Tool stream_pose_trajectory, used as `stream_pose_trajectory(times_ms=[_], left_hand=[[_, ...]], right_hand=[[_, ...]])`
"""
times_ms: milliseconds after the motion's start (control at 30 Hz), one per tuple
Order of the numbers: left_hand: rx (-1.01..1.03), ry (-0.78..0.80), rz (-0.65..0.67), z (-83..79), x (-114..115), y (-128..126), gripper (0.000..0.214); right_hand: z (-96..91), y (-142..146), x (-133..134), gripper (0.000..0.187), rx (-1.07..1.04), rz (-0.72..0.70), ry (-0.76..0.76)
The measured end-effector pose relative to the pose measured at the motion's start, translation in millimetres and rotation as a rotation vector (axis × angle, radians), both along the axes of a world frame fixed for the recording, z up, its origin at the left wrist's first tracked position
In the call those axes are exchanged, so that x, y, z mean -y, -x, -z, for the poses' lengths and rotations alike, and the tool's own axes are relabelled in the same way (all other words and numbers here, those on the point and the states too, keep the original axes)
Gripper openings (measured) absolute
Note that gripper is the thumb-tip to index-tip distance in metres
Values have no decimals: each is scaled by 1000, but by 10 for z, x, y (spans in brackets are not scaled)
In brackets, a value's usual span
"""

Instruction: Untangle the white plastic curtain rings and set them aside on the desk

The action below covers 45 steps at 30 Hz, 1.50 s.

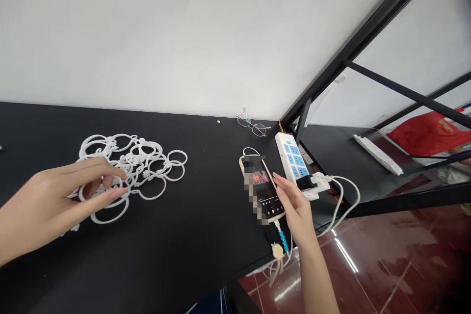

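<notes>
A tangled heap of thin white rings (149,169), apparently plastic, lies on the left half of the black table. My left hand (69,196) is over the near-left side of this heap, thumb and curved fingers apart, with rings showing between them; whether it touches one is unclear. On the right, a smartphone (263,186) in a pale case lies screen up, showing playback controls. Part of its left side is blurred out. My right hand (294,201) rests at the phone's right edge, fingers stretched out along it. A charging cable (282,238) with a blue sleeve leaves its near end.
Right of the phone lies a white power strip (292,157) with blue sockets and plugged-in chargers. Eyeglasses (252,125) sit by the wall. A black metal frame (331,61) rises at the right, with a red bag (423,132) beyond. Cables (270,270) hang over the table's near edge.
</notes>
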State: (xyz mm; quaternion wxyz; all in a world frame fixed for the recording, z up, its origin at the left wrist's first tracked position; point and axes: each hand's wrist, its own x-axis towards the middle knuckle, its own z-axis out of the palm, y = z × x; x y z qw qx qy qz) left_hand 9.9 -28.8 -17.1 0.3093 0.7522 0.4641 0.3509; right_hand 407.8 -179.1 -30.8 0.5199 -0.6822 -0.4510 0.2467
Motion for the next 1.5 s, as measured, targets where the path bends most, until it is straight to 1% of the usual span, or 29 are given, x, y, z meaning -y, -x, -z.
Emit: stream_pose_trajectory(times_ms=[67,133,167,267,433,567,667,867,933,1000,1133,1233,1300,1400,1500], left_hand=[[-157,-137,29,59,-29,36,18],[-216,-226,35,100,-47,60,20],[-225,-242,38,111,-51,66,21],[-233,-251,38,106,-52,56,20],[-196,-289,17,46,-44,32,21],[-190,-302,34,38,-42,49,21],[-209,-318,45,51,-39,73,21],[-247,-330,72,71,-49,98,20],[-254,-337,75,81,-55,102,21],[-251,-354,87,89,-58,107,21],[-287,-370,134,77,-44,123,20],[-328,-352,152,51,-27,138,23],[-331,-340,150,38,-20,152,27],[-339,-330,151,38,-18,179,32],[-383,-356,151,56,-17,202,36]], right_hand=[[-5,7,6,35,-7,5,2],[-11,22,20,35,-4,11,8],[-14,34,30,35,-3,10,10],[-29,98,74,37,-29,-14,14],[-110,254,156,45,-114,-42,62],[-149,319,178,44,-115,-56,72],[-133,291,147,40,-104,-38,65],[-74,91,-60,38,-1,29,33],[-67,8,-164,38,36,19,30],[-80,-68,-284,39,94,-25,53],[-161,-162,-587,37,249,-197,160],[-190,-177,-828,34,318,-248,171],[-160,-177,-941,34,330,-255,159],[-64,-193,-992,34,330,-245,110],[16,-224,-949,35,272,-249,92]])
